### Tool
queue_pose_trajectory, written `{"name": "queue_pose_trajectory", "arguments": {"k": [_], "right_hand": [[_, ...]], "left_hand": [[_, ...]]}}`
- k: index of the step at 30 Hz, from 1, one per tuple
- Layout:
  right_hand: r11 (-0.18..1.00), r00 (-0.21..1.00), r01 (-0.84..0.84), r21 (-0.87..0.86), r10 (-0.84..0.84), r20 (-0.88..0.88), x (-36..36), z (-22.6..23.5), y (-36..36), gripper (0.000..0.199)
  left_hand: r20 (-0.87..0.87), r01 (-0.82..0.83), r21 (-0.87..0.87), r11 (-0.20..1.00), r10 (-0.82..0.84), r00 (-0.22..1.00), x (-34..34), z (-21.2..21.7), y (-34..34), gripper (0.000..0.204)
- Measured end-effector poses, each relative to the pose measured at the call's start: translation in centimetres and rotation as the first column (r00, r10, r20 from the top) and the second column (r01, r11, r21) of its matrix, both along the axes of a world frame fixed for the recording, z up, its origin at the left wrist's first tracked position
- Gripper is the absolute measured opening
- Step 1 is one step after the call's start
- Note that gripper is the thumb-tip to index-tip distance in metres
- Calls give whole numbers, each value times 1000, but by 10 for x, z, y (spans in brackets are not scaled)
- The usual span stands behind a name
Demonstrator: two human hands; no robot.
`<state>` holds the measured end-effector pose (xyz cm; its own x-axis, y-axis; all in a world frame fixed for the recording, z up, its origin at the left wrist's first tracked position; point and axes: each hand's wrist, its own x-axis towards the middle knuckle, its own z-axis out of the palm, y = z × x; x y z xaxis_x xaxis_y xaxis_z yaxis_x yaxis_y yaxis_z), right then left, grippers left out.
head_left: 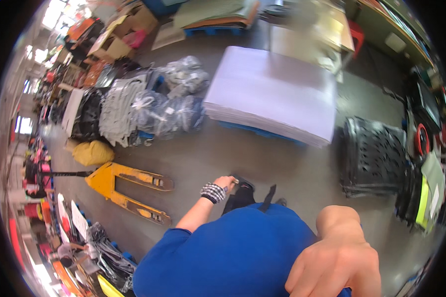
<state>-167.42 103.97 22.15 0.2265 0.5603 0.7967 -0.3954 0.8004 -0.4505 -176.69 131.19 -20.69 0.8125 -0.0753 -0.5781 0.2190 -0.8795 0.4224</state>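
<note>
My left hand (226,183), with a black-and-white checked band (213,193) at the wrist, hangs low beside my dark trousers and shoe (244,184). Its fingers are curled in, and whatever lies in them is too small to make out. Large and close at the lower right is my right hand (339,262), back of the hand up, raised in front of my blue shirt (233,252). Those fingers bend downward and look closed; their tips and anything inside them are hidden. A dark strap (268,198) sticks out past the shirt's edge.
Ahead stands a tall stack of pale sheets (272,91) on a blue pallet. A yellow pallet jack (119,188) rests on the floor at left, near bagged bundles (166,109) and a yellow sack (92,153). Black cut-out panels (374,156) are piled at right.
</note>
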Motion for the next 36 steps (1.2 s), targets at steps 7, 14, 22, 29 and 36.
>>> {"name": "queue_pose_trajectory", "arguments": {"k": [7, 14, 22, 29, 36], "right_hand": [[976, 968, 216, -37, -219, -126, -58, -14, -163, 17], [885, 873, 463, 50, -445, -197, -78, -27, -257, 25], [628, 626, 778, -11, -777, -67, -4, -44, -309, 21], [72, 83, 996, -44, -930, 359, 72, -36, -371, 49], [-668, -355, 385, -636, -744, 566, 125, -173, -511, 44]], "left_hand": [[51, 335, -65, 940, -332, 942, 33, -1, -172, 27], [12, 633, -185, 752, -642, 766, 55, 6, -299, 32], [-139, 747, -85, 660, -750, 647, 160, -5, -343, 26], [105, 707, -98, 700, -699, 707, 300, -14, -413, 26], [44, 701, -24, 713, -700, 713, 402, -15, -484, 30]]}}
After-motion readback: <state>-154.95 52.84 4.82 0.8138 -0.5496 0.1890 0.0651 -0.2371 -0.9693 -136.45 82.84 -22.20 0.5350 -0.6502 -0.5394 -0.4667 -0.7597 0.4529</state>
